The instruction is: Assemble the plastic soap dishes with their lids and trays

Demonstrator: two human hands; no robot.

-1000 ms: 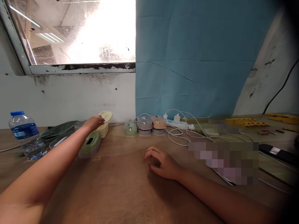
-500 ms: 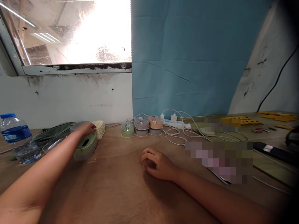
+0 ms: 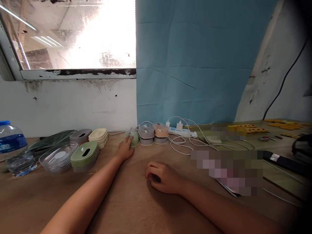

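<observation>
your left hand [image 3: 125, 150] is at the small green box [image 3: 135, 139] on the table [image 3: 126, 201] — reaching seems done, lifting not yet, finger grasp i cannot tell — while your right hand [image 3: 163, 178] curls loosely, empty

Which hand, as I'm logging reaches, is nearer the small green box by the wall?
Left. The left hand is at the small green box, fingers over its front; the right hand is apart, nearer the camera.
</observation>
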